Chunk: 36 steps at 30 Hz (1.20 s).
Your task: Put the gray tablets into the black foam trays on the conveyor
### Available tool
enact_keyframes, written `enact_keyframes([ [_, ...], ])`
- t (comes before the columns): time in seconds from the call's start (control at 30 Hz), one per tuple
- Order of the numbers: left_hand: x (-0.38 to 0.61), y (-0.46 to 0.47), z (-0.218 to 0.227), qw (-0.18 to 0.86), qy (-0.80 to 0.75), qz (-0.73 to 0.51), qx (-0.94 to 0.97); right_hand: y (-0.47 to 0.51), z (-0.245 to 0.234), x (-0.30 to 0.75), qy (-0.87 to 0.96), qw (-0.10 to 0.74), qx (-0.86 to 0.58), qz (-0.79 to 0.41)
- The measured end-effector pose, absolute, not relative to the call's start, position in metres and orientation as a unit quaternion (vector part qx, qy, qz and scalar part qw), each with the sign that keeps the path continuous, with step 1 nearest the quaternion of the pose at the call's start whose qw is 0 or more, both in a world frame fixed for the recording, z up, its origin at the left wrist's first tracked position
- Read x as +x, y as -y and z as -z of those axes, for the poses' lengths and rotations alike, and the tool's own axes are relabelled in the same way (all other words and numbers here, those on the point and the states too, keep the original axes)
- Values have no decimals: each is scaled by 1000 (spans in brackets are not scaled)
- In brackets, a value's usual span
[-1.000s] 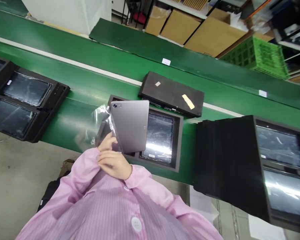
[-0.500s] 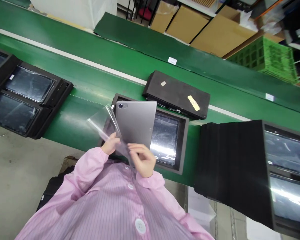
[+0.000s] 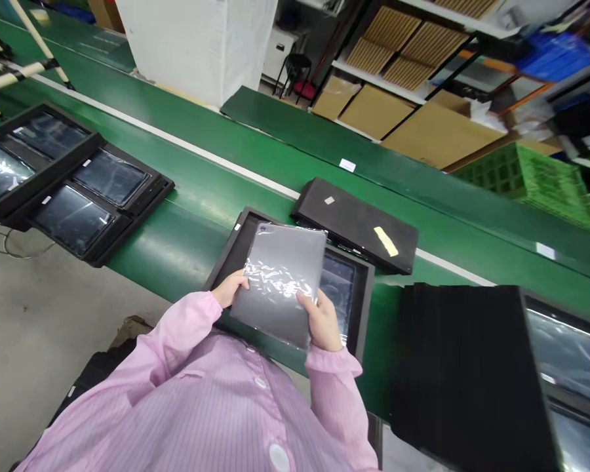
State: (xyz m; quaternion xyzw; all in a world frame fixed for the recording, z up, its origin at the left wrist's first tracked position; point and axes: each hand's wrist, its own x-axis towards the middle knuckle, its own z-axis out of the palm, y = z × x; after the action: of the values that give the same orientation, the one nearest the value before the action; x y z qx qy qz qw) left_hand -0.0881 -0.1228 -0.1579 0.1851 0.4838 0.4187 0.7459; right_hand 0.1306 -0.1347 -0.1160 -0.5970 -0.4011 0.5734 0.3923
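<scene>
I hold a grey tablet back side up, wrapped in a shiny clear plastic bag. My left hand grips its left edge and my right hand grips its right lower edge. Both hands are closed on it. The tablet hovers over a black foam tray on the green conveyor belt. Another bagged tablet lies in the tray's right pocket, partly hidden by the one I hold. My pink striped sleeves fill the lower view.
A flat black foam lid with a yellow tape strip lies behind the tray. More black trays with tablets sit at left. A tall stack of black trays stands at right. Cardboard boxes, a green crate and shelves lie beyond.
The clear bag that hung loose at the tablet's left now covers the tablet. The tablet has tilted from upright to nearly flat over the tray. My right hand moved to its right edge.
</scene>
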Motion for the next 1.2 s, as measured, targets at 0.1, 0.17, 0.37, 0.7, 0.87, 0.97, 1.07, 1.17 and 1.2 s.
enact_keyframes([
  [0.1, -83, 123, 151, 731, -489, -421, 220, 132, 83, 132, 494, 376, -631, -466],
  [0.17, -82, 127, 144, 719, -491, -425, 249, 130, 64, 126, 563, 315, -659, -385],
  [0.37, -108, 141, 122, 732, -429, -445, 286, 133, 48, 70, 659, 173, -638, -360],
  [0.7, -127, 119, 166, 421, -687, -357, 472, 158, 118, 154, 495, 298, -718, -388],
  [0.87, -120, 129, 149, 272, -685, -298, 606, 160, 142, 236, 361, 310, -842, -255],
  [0.97, -137, 126, 140, 115, -724, -237, 638, 157, 158, 256, 322, 282, -850, -307],
  [1.07, -153, 114, 143, 180, -806, -54, 562, 152, 171, 253, 299, 270, -834, -378],
  [1.17, -158, 109, 145, 230, -806, 34, 545, 153, 168, 244, 267, 304, -829, -387],
  [1.2, -160, 109, 144, 215, -805, 34, 553, 156, 163, 243, 256, 325, -825, -386],
])
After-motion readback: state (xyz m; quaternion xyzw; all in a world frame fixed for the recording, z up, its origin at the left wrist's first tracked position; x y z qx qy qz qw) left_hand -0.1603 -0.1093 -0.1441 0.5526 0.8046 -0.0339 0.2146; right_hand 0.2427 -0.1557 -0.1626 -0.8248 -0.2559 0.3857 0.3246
